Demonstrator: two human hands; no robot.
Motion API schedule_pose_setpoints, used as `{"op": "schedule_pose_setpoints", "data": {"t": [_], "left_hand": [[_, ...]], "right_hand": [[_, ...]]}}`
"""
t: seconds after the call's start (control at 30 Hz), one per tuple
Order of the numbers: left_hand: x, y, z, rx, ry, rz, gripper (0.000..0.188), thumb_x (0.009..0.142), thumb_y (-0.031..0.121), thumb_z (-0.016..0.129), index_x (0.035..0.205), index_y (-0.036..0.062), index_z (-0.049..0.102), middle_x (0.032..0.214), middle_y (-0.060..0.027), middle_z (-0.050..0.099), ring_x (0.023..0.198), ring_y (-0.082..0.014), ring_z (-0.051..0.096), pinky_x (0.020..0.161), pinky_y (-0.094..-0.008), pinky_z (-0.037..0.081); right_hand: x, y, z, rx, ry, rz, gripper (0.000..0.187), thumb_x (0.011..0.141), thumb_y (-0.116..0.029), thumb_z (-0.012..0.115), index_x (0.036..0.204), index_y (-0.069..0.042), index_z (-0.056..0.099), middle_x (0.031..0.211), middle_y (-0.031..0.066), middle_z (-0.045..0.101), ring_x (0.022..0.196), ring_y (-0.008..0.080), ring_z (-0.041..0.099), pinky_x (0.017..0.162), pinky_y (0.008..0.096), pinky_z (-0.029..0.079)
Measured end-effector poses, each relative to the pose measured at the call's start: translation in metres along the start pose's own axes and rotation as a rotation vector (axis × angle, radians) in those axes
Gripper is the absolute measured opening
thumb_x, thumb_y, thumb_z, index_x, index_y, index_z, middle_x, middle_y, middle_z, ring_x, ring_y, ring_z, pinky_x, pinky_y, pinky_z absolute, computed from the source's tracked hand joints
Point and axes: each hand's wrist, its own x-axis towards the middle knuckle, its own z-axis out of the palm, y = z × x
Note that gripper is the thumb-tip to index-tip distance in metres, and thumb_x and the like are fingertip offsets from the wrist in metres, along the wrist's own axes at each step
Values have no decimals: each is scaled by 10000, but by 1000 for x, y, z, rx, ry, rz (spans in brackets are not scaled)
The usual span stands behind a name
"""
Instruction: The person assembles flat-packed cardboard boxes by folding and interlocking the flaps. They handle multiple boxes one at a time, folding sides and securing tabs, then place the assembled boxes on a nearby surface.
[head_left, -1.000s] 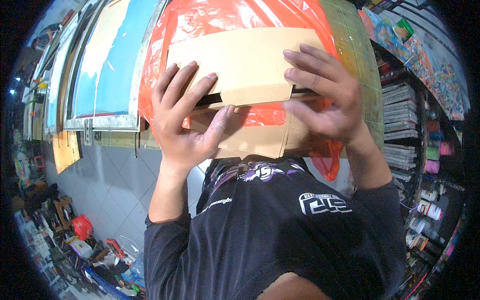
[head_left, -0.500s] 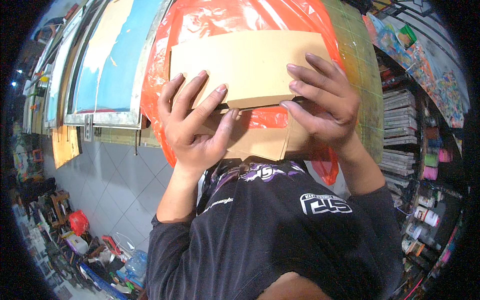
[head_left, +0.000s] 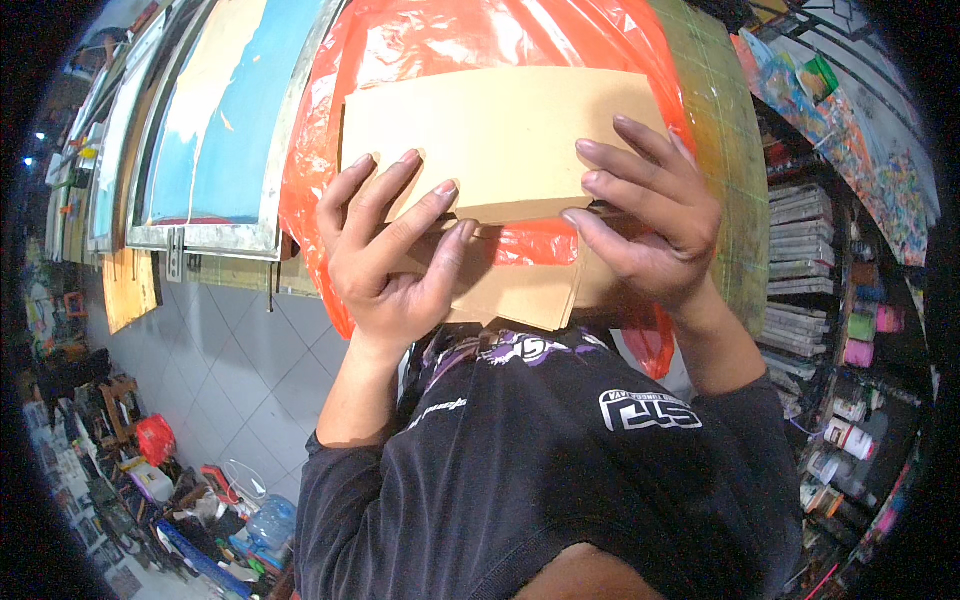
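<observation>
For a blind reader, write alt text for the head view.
A person's left hand and right hand touch a tan cardboard piece along its near edge, over red plastic; a blue-and-cream framed panel is at left.

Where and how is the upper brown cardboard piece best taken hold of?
The upper cardboard piece is likely best held at both ends of its near edge, coming from the near side, fingers on top and thumbs at the edge: it is wide, its top lies flat, and that edge is closest. The left hand and right hand are placed about so.
</observation>
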Motion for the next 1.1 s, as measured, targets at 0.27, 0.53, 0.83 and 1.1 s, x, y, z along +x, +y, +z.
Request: {"op": "schedule_pose_setpoints", "data": {"t": [0.27,0.53,0.83,1.1], "left_hand": [[4,2,1,-41,8,-44,317,602,126,776,914,120,720,1083,-109,643,1113,-313,487,959,-397,362],[5,3,0,-69,-9,-97,301,610,97,777,905,122,721,1098,-97,637,1119,-306,474,958,-396,360],[-9,-10,12,56,91,82,260,642,166,775,896,139,725,1011,-43,671,1111,-267,467,950,-385,345],[-11,-8,19,256,82,169,387,641,368,794,941,145,690,1002,10,686,1104,-230,544,1127,-444,48]], "right_hand": [[3,0,-1,-31,-18,42,308,573,-85,796,856,-78,674,1025,83,679,1079,317,575,910,444,419],[1,3,2,-39,-4,88,239,612,-186,789,823,-128,694,1021,19,683,1045,284,590,885,483,402],[-4,3,4,-166,-17,-71,236,634,-185,769,849,-154,676,1034,-5,679,1027,245,594,903,486,337],[-14,14,12,-200,35,-203,262,669,-200,750,910,-194,649,1066,-30,670,1035,222,594,968,466,294]]}}
